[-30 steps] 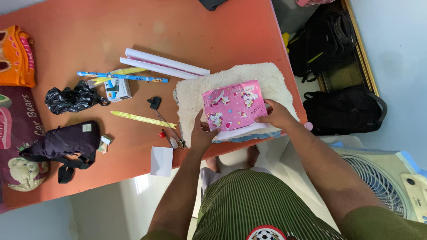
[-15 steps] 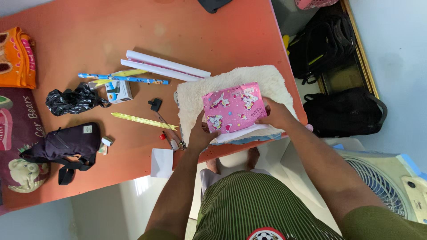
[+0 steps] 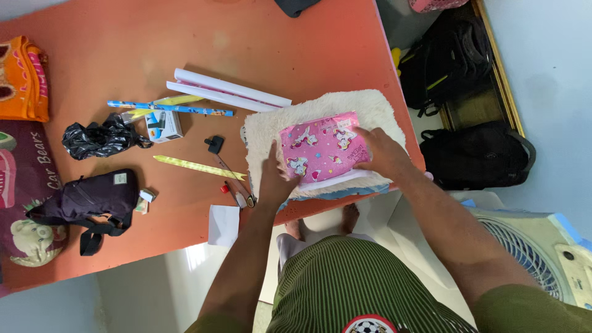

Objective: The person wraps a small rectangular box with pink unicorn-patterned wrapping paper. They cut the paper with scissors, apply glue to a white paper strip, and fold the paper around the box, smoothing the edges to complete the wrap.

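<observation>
From the head camera, a pink parcel wrapped in unicorn-print paper (image 3: 320, 150) is lying on a cream fleece mat (image 3: 382, 111), which is sitting at the near right corner of the orange table (image 3: 123, 55). The left hand (image 3: 275, 179) is pressing against the parcel's left edge, fingers curled loosely around that side rather than clenched. The right hand (image 3: 382, 151) is resting open and flat on the parcel's right end, fingers spread across the paper. White paper is showing under the parcel's near edge.

Left of the mat, toward the table's middle, two white paper rolls (image 3: 228, 89) are lying side by side, with a blue patterned roll (image 3: 169, 107) and a small white box (image 3: 164, 125) just beyond them. A yellow strip (image 3: 197, 165) and scissors (image 3: 237, 185) are lying near the mat's left side. A crumpled black bag (image 3: 98, 138) and a dark pouch (image 3: 92, 197) are sitting toward the left edge. A white paper scrap (image 3: 223, 224) is hanging at the near edge.
</observation>
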